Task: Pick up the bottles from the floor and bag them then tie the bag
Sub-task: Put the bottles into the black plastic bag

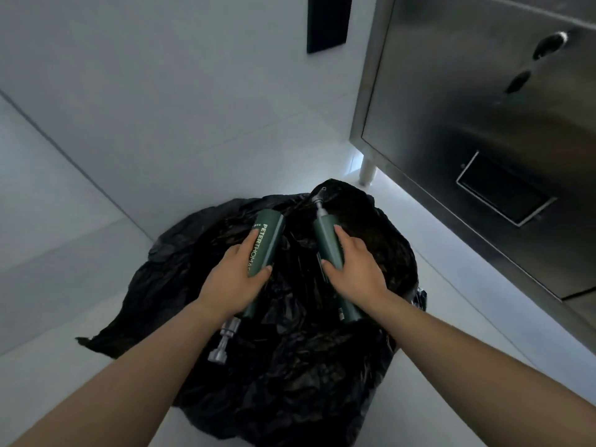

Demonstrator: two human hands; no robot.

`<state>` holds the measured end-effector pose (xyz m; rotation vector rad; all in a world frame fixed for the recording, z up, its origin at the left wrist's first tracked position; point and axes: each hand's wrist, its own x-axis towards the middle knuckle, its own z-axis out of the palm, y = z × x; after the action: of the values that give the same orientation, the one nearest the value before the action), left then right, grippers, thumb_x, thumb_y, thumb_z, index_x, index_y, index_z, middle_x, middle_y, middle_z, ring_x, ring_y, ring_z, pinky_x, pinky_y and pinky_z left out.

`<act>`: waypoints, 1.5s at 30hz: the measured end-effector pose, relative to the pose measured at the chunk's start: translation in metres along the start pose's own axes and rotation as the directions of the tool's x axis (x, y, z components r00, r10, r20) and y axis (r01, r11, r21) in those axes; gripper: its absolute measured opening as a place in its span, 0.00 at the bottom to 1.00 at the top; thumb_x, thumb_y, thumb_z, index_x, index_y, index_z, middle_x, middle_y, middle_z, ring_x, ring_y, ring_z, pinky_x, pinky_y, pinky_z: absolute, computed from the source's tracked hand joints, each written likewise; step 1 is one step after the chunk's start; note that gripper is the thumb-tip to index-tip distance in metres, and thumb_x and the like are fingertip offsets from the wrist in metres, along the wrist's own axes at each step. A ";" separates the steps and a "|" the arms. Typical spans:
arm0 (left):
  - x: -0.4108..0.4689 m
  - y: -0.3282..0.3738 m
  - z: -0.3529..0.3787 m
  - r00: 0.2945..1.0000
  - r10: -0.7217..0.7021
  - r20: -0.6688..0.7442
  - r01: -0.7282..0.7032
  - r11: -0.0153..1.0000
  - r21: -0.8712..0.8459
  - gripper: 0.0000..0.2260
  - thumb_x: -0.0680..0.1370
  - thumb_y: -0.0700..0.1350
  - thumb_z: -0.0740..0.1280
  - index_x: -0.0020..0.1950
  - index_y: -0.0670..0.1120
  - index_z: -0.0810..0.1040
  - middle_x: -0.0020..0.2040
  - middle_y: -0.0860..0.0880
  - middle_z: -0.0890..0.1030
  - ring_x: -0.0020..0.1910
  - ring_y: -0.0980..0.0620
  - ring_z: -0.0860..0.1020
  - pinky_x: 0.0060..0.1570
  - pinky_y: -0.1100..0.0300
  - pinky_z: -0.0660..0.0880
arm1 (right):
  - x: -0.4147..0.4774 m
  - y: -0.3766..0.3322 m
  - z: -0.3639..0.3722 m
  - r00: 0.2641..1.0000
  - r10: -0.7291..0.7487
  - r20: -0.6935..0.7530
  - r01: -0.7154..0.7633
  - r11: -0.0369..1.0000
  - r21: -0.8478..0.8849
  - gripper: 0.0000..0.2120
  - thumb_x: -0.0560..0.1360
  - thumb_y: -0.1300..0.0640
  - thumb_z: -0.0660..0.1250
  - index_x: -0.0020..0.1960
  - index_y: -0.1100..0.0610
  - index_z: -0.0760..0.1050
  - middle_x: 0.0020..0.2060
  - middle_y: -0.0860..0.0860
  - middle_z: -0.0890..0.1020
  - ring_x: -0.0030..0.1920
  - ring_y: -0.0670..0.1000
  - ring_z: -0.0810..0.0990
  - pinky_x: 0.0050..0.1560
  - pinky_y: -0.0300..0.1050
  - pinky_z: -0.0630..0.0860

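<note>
A crumpled black plastic bag [290, 366] lies spread on the pale floor below me. My left hand [232, 279] grips a dark green pump bottle [266, 243] with white lettering; its silver pump head points back toward me. My right hand [354, 269] grips a second dark green pump bottle [327, 240], whose pump head points away from me. Both bottles are held just above the bag, side by side and a little apart. The bag's opening cannot be made out among the dark folds.
A stainless steel cabinet [483, 124] on short legs [367, 172] stands close on the right, its lower edge near the bag. A white wall with a dark panel [329, 21] rises behind. Pale tiled floor [80, 253] stretches to the left.
</note>
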<state>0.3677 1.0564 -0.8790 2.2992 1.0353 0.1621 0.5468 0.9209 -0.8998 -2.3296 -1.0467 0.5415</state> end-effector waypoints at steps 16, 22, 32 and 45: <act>-0.003 -0.017 0.058 0.996 0.084 0.004 -0.084 0.996 0.038 0.34 0.75 0.54 0.66 0.76 0.57 0.51 0.68 0.48 0.68 0.59 0.48 0.74 0.54 0.56 0.73 | 0.017 0.060 0.018 0.992 -0.027 -0.125 0.021 0.999 -0.047 0.31 0.75 0.44 0.64 0.73 0.54 0.61 0.70 0.53 0.66 0.67 0.54 0.69 0.61 0.47 0.69; 0.008 -0.001 0.067 0.996 0.087 0.019 -0.087 0.996 0.010 0.34 0.74 0.54 0.66 0.75 0.58 0.52 0.66 0.47 0.69 0.52 0.51 0.75 0.47 0.59 0.72 | 0.015 0.064 0.008 0.990 -0.024 -0.140 0.016 0.998 -0.057 0.29 0.75 0.44 0.63 0.72 0.54 0.61 0.70 0.53 0.67 0.67 0.53 0.69 0.60 0.46 0.68; 0.034 0.033 0.098 0.984 0.134 0.117 -0.143 0.987 0.076 0.35 0.74 0.53 0.67 0.75 0.58 0.52 0.66 0.45 0.69 0.54 0.46 0.75 0.51 0.51 0.77 | -0.005 0.091 -0.007 0.993 -0.032 -0.111 0.024 0.997 -0.072 0.28 0.75 0.44 0.63 0.72 0.53 0.62 0.69 0.52 0.68 0.67 0.53 0.69 0.65 0.47 0.67; 0.063 0.064 0.117 0.982 0.074 0.176 -0.107 0.976 0.188 0.35 0.75 0.63 0.60 0.76 0.58 0.46 0.76 0.45 0.57 0.70 0.42 0.66 0.62 0.46 0.72 | -0.009 0.095 -0.023 0.984 -0.070 -0.161 0.064 0.997 -0.037 0.28 0.75 0.45 0.63 0.71 0.53 0.62 0.69 0.52 0.68 0.67 0.51 0.69 0.61 0.40 0.64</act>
<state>0.4920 1.0133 -0.9455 2.4904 0.8948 -0.1025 0.6073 0.8537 -0.9380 -2.3130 -1.0589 0.3051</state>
